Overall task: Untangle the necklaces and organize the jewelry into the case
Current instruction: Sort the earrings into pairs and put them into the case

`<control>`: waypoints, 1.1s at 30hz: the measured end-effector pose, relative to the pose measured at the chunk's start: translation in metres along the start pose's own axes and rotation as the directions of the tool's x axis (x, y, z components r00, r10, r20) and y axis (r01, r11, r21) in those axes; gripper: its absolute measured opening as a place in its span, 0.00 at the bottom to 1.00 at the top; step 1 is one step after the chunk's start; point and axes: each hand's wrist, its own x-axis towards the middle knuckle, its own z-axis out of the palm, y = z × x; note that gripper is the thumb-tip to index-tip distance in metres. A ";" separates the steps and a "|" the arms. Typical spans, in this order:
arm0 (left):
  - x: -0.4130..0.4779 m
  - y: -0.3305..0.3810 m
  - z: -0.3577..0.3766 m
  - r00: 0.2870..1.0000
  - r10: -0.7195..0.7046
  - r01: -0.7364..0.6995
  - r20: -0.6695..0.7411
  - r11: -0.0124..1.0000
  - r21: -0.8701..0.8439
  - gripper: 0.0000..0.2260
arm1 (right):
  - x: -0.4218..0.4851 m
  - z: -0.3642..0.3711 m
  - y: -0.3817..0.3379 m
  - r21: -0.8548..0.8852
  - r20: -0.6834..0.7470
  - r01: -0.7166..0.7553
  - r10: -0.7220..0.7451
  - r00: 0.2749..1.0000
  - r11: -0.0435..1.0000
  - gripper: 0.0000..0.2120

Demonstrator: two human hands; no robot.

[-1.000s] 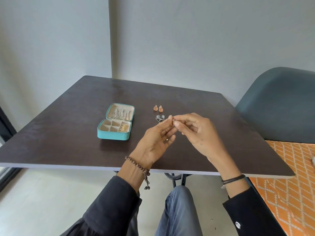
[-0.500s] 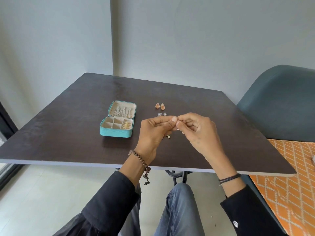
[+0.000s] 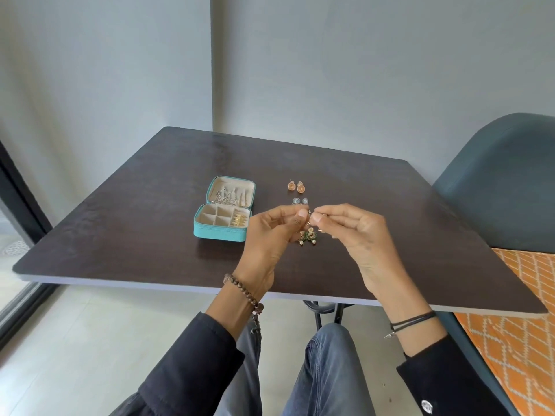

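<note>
An open teal jewelry case (image 3: 221, 234) sits on the dark table (image 3: 126, 229); silver pieces hang in its lid and gold pieces lie in one tray compartment. My left hand (image 3: 270, 235) and my right hand (image 3: 354, 232) meet above the table, right of the case, fingertips pinched together on a small piece of jewelry (image 3: 309, 213), too small to identify. Below the fingertips lie green-and-gold earrings (image 3: 307, 236) with pearl drops. Behind the hands sit two orange round earrings (image 3: 295, 186) and two small silver studs (image 3: 300, 201).
A dark teal chair (image 3: 498, 187) stands at the table's right side, with an orange patterned rug (image 3: 510, 331) beneath it. Grey walls close the far side. My knees in jeans (image 3: 324, 370) are under the near table edge.
Both hands have stayed pinched together and lifted slightly. The green-and-gold earrings on the table are now visible below the fingertips.
</note>
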 end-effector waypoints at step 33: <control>0.048 0.044 -0.141 0.934 0.250 -0.051 -0.253 0.799 0.600 0.06 | 0.079 0.140 0.012 -0.270 0.208 0.125 -0.069 0.976 0.955 0.07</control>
